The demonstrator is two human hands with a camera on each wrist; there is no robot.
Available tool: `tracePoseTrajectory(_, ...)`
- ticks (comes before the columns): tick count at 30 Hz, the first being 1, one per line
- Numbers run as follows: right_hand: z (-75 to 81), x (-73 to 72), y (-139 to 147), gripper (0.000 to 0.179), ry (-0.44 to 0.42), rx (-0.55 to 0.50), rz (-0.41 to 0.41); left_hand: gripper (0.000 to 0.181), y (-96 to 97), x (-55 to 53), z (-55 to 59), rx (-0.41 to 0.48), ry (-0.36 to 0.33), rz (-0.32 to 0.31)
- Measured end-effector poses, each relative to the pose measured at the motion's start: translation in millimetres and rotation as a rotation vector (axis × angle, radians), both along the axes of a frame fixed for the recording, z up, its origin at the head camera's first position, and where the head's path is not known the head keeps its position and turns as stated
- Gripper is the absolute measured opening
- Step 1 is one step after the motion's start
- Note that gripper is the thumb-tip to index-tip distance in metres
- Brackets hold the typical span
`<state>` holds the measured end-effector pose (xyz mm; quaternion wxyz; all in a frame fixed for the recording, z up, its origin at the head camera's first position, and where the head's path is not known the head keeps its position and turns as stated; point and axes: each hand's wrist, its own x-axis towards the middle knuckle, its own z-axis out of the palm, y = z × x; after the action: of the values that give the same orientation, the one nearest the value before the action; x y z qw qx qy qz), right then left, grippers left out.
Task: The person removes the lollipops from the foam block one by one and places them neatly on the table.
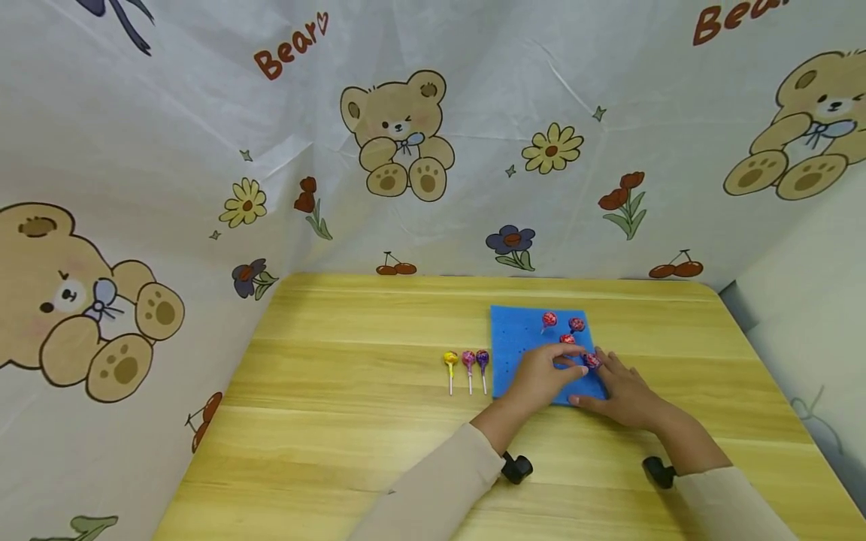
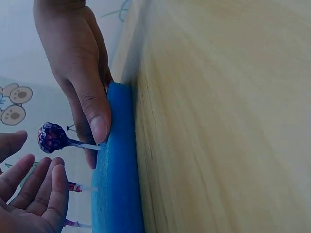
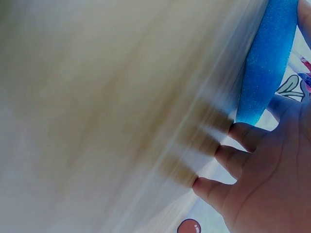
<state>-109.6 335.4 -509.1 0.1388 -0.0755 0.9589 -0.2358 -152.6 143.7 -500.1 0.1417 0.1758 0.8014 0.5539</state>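
Observation:
A blue foam board [image 1: 507, 330] lies on the table, dotted with small holes. Several wrapped lollipops stand in it by their sticks, among them a purple lollipop [image 2: 51, 138] near the board's right edge. My left hand [image 1: 546, 373] is beside that lollipop; in the left wrist view its fingers [image 2: 41, 191] are loosely extended and apart from the candy and stick. My right hand [image 1: 625, 394] rests against the board's right side. Its thumb [image 2: 92, 107] lies on the foam close to the stick, while other fingers [image 3: 214, 191] touch the tabletop.
Left of the board, a yellow lollipop [image 1: 451, 361], a pink lollipop [image 1: 469, 361] and a dark purple lollipop [image 1: 482, 361] lie in a row on the wooden table [image 1: 338, 421]. A bear-print cloth [image 1: 406, 225] hangs behind the table and along its left side.

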Motion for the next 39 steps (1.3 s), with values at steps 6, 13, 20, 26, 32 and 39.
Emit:
tracePoseTrajectory(6,2.3,2.5,-2,0.103,0.007,0.002,0.006,0.034,8.7,-0.1,0.0,-0.036,-0.003,-0.007)
tracePoseTrajectory(13,-0.7,1.2,0,0.103,0.010,0.006,0.008,0.034,14.1,-2.9,-5.3,-0.055,0.013,-0.005)
tracePoseTrajectory(20,-4.0,-0.9,2,0.104,0.012,-0.003,0.002,0.029,16.1,-3.2,-5.4,-0.064,0.023,0.000)
tracePoseTrajectory(26,-3.8,-0.3,1,0.103,0.018,-0.004,0.003,0.024,16.7,-2.6,-5.7,-0.041,0.030,-0.002)
tracePoseTrajectory(32,-3.2,0.6,1,0.102,0.016,-0.009,0.003,0.022,17.6,-1.9,-7.0,-0.024,0.024,0.009)
tracePoseTrajectory(39,-3.9,0.1,3,0.101,0.030,-0.006,0.002,0.019,18.0,-1.6,-7.0,0.015,0.018,0.023)
